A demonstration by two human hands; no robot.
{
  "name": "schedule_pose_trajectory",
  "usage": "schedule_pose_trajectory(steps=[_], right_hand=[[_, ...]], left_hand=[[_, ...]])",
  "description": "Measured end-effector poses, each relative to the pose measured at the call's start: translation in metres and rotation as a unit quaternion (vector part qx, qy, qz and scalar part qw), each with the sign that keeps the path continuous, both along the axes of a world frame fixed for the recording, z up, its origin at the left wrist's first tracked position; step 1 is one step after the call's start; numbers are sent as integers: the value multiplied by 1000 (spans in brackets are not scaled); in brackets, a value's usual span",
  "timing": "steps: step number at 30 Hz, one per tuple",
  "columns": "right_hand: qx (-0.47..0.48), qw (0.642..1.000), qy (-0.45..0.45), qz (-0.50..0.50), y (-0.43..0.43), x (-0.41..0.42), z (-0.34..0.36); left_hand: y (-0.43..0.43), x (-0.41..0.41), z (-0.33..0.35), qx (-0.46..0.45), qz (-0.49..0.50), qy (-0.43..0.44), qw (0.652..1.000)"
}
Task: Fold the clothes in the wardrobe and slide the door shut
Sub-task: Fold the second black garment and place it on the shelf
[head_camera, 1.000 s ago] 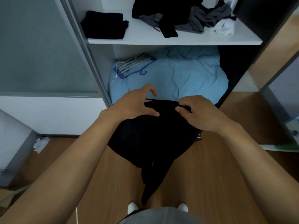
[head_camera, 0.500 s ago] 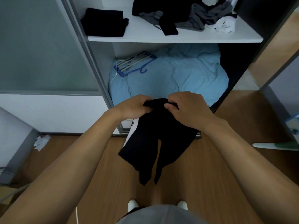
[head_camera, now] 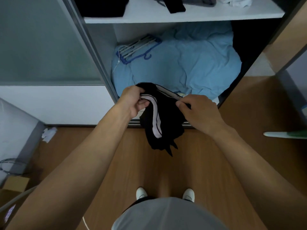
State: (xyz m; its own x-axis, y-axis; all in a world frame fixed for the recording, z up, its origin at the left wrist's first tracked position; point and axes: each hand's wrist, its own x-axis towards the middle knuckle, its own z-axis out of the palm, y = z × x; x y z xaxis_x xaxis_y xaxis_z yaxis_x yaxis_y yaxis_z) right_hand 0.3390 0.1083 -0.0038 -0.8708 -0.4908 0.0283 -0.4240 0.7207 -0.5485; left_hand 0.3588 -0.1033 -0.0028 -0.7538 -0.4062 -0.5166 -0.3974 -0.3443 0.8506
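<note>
A black garment with a pale stripe (head_camera: pixel 163 123) hangs bunched between my hands in front of the open wardrobe. My left hand (head_camera: pixel 134 101) grips its upper left edge and my right hand (head_camera: pixel 197 112) pinches its upper right edge. On the white shelf (head_camera: pixel 182 18) above lie a folded black piece (head_camera: pixel 101 7) at the left and a loose heap of dark, grey and white clothes (head_camera: pixel 199 2) at the right. The frosted sliding door (head_camera: pixel 41 47) stands at the left, leaving the wardrobe open.
A light blue duvet (head_camera: pixel 182 63) fills the lower compartment, with a bundle of hangers (head_camera: pixel 137 47) on it. Wooden floor lies below me. Crumpled paper (head_camera: pixel 49 133), a grey cabinet (head_camera: pixel 15 138) and a cardboard box (head_camera: pixel 15 185) sit at the left.
The garment has been gathered into a narrower, shorter bundle, and a pale stripe now shows. My hands have drawn apart a little along its top edge.
</note>
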Motion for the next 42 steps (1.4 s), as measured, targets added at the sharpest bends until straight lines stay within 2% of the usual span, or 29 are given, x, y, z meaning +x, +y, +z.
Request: schedule_pose_trajectory(steps=[7,10,12,14,16,19,22,25,27,31,34,36,37,39,41,42], right_hand=[[-4,999,-43,-24,-19,23,-21],[59,998,-23,-31,-27,32,-37],[78,996,-7,-37,-28,33,-46],[60,997,-17,-46,-24,30,-53],[53,996,-33,-59,-13,25,-58],[54,993,-3,-106,5,19,-59],[-12,990,1,-138,10,15,-49],[-94,983,-35,-154,7,10,-37],[-150,974,-70,-152,5,7,-30],[-251,950,-104,-156,0,4,-21],[-339,919,-118,-161,-4,8,-15],[-395,893,-132,-169,-5,10,-11],[-416,882,-140,-173,-6,10,-8],[-436,871,-154,-169,-8,8,-1],[-421,881,-151,-156,-9,6,3],[-408,889,-144,-150,-8,5,5]], left_hand=[[25,0,0,89,29,6,996],[29,-1,2,113,26,24,993],[31,-2,3,106,7,21,994],[31,-3,3,87,4,12,996],[25,-3,-1,83,21,12,996],[8,1,-10,59,49,6,997],[-3,6,-15,-7,43,-13,999],[-15,7,-12,-102,18,-41,994],[-24,9,-11,-131,-11,-58,990],[-37,11,-11,-79,-77,-36,993],[-45,14,-20,4,-157,59,986],[-45,19,-30,14,-208,119,971],[-41,21,-36,0,-222,134,966],[-29,20,-42,-97,-211,133,963],[-15,12,-39,-177,-158,131,962],[-9,9,-37,-178,-132,138,965]])
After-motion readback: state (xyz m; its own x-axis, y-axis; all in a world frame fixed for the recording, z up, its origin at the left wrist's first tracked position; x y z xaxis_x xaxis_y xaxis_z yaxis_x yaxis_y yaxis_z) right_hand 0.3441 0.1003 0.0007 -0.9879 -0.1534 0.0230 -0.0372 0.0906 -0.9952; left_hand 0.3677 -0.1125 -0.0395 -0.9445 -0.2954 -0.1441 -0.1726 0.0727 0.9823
